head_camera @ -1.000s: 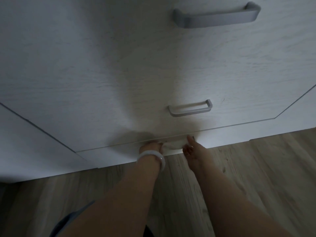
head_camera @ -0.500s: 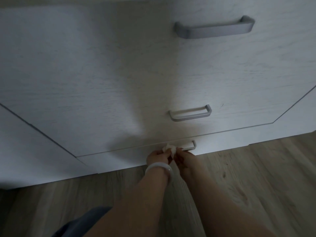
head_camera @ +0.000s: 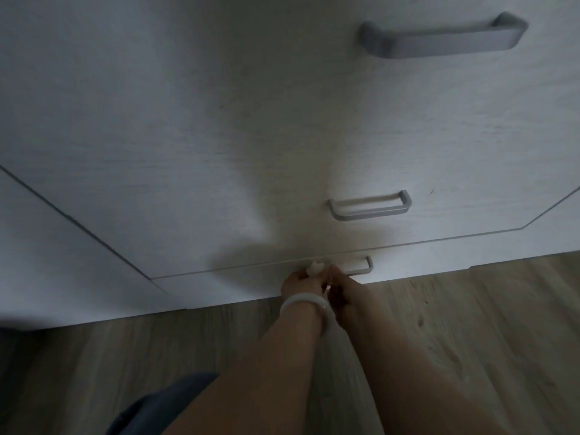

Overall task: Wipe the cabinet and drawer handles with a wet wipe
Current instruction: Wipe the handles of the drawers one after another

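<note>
Dim wood-grain drawer fronts (head_camera: 219, 136) fill the frame, plank floor (head_camera: 470, 324) below. Low at centre, a white wet wipe (head_camera: 314, 267) is pinched by the curled left hand (head_camera: 298, 282); the right hand (head_camera: 340, 285), fingers also curled, is pressed against it beside the lowest handle (head_camera: 361, 267).

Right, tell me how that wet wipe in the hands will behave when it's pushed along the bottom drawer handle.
The wet wipe looks bunched into a small wad between the left hand and right hand, so it is probably soft and floppy. It likely weighs next to nothing. It should fold around the thin bottom handle rather than slide off, though the dim light hides detail.
</note>
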`<state>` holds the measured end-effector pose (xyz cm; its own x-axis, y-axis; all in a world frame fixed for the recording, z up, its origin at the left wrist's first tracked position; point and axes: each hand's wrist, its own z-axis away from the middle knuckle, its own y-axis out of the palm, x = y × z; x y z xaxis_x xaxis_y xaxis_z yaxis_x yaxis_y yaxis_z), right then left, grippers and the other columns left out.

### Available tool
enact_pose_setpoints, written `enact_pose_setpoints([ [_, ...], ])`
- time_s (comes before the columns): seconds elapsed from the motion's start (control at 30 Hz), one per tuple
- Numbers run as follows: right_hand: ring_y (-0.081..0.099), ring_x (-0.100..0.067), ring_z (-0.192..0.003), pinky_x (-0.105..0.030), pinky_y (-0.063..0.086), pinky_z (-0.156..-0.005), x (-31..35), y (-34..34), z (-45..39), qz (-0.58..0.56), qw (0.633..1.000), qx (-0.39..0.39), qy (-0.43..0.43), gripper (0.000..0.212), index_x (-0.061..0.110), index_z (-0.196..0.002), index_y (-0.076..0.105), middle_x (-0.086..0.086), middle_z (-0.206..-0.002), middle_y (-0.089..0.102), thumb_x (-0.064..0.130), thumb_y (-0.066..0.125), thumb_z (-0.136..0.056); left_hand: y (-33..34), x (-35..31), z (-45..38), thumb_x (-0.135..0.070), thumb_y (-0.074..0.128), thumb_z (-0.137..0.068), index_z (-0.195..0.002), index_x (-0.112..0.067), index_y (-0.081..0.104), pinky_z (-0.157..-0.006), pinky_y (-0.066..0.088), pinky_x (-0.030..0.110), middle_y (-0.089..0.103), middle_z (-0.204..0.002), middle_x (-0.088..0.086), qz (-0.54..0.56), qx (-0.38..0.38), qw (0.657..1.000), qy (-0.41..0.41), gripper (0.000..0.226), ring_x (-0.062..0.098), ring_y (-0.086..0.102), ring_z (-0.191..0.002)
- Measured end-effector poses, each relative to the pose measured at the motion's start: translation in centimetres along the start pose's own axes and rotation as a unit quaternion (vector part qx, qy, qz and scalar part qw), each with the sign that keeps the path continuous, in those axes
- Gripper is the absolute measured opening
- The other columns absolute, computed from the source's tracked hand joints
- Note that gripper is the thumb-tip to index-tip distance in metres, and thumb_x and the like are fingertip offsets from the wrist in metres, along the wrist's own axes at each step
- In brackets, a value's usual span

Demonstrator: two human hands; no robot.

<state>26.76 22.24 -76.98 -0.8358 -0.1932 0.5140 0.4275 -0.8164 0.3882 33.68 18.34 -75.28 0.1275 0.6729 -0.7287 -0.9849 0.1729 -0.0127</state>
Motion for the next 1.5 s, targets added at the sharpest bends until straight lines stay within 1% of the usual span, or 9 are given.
enact_pose_setpoints([
  [0.1,0.061,-0.02,-0.088,-0.029,0.05,-0.077,0.7,0.0,-0.1,0.005,1.0,-0.02,-0.006,0.011,0.0,-0.087,0.06,-0.012,-0.09,0.064,0.009,0.059,-0.093,0.0,0.0,-0.2,-0.005,0.077,-0.074,-0.079,-0.009,0.061,-0.083,0.054,0.031,0.069,-0.094,0.013,0.005,-0.027,0.999,0.021,0.017,0.026,0.066,-0.089],
  [0.3,0.052,-0.003,-0.038,-0.013,0.043,-0.039,2.4,-2.1,-0.9,-0.046,0.997,-0.055,-0.027,0.028,0.006,-0.067,0.051,0.002,-0.045,0.052,0.005,0.058,-0.094,0.9,0.9,1.2,0.003,0.073,-0.075,-0.066,-0.019,0.049,-0.048,0.035,0.002,0.056,-0.067,-0.007,-0.024,-0.073,0.984,0.161,0.033,0.01,0.054,-0.064],
  [0.43,0.059,-0.013,-0.064,-0.022,0.054,-0.069,1.2,-1.4,0.4,-0.032,0.999,-0.023,0.006,0.019,0.004,-0.077,0.06,-0.006,-0.072,0.06,0.018,0.065,-0.09,0.9,1.8,0.5,0.003,0.072,-0.074,-0.065,-0.021,0.05,-0.058,0.042,0.013,0.057,-0.068,-0.007,-0.031,-0.071,0.98,0.182,0.033,0.005,0.054,-0.063],
  [0.6,0.065,-0.023,-0.069,-0.034,0.054,-0.082,0.7,-0.4,2.3,-0.018,0.998,0.053,0.042,0.024,-0.001,-0.077,0.062,-0.012,-0.061,0.069,0.013,0.057,-0.095,0.5,2.3,0.1,0.004,0.068,-0.078,-0.066,-0.01,0.049,-0.044,0.035,0.003,0.053,-0.063,-0.002,-0.04,-0.063,0.983,0.167,0.027,0.013,0.05,-0.062],
  [0.8,0.068,-0.011,-0.068,-0.016,0.052,-0.066,0.8,-1.9,-0.4,-0.031,0.996,0.078,-0.014,0.016,0.003,-0.092,0.06,-0.008,-0.083,0.066,-0.005,0.046,-0.095,0.4,1.4,-1.3,-0.001,0.062,-0.084,-0.062,-0.015,0.055,-0.056,0.044,0.019,0.057,-0.06,0.003,-0.097,-0.028,0.993,0.056,0.027,0.014,0.055,-0.059],
  [0.9,0.065,-0.008,-0.069,-0.013,0.051,-0.062,1.1,-2.6,-0.8,-0.086,0.992,0.091,-0.031,0.015,0.004,-0.091,0.059,-0.006,-0.087,0.062,-0.004,0.047,-0.095,-1.0,1.9,-1.3,-0.006,0.053,-0.095,-0.026,-0.016,0.045,-0.047,0.031,0.018,0.042,-0.029,-0.008,-0.026,0.06,0.998,-0.005,0.07,0.0,0.039,-0.029],
  [1.07,0.067,-0.004,-0.056,-0.01,0.049,-0.051,0.9,-2.4,-0.9,-0.105,0.992,0.058,-0.044,0.013,0.002,-0.087,0.06,-0.004,-0.076,0.067,-0.004,0.051,-0.094,0.1,1.2,-0.9,0.004,0.065,-0.082,-0.066,-0.004,0.058,-0.054,0.048,0.024,0.059,-0.057,0.01,0.01,-0.011,0.997,0.074,0.019,0.02,0.056,-0.054],
  [1.23,0.064,-0.01,-0.074,-0.014,0.052,-0.059,0.2,-1.7,-0.1,-0.052,0.997,0.057,-0.014,0.013,0.005,-0.086,0.061,-0.006,-0.08,0.066,0.002,0.052,-0.096,0.6,2.3,-1.0,0.001,0.072,-0.078,-0.066,-0.01,0.052,-0.077,0.057,0.035,0.061,-0.069,0.009,0.039,-0.032,0.994,0.092,0.027,0.024,0.063,-0.071],
  [1.5,0.063,-0.007,-0.067,-0.014,0.052,-0.068,1.1,-2.8,-0.5,-0.094,0.994,-0.001,-0.048,0.011,0.003,-0.082,0.061,-0.003,-0.07,0.067,0.004,0.059,-0.093,1.2,2.7,0.2,-0.003,0.076,-0.075,-0.07,-0.01,0.056,-0.079,0.057,0.036,0.069,-0.074,0.012,0.051,0.001,0.995,0.085,0.022,0.03,0.07,-0.083],
])
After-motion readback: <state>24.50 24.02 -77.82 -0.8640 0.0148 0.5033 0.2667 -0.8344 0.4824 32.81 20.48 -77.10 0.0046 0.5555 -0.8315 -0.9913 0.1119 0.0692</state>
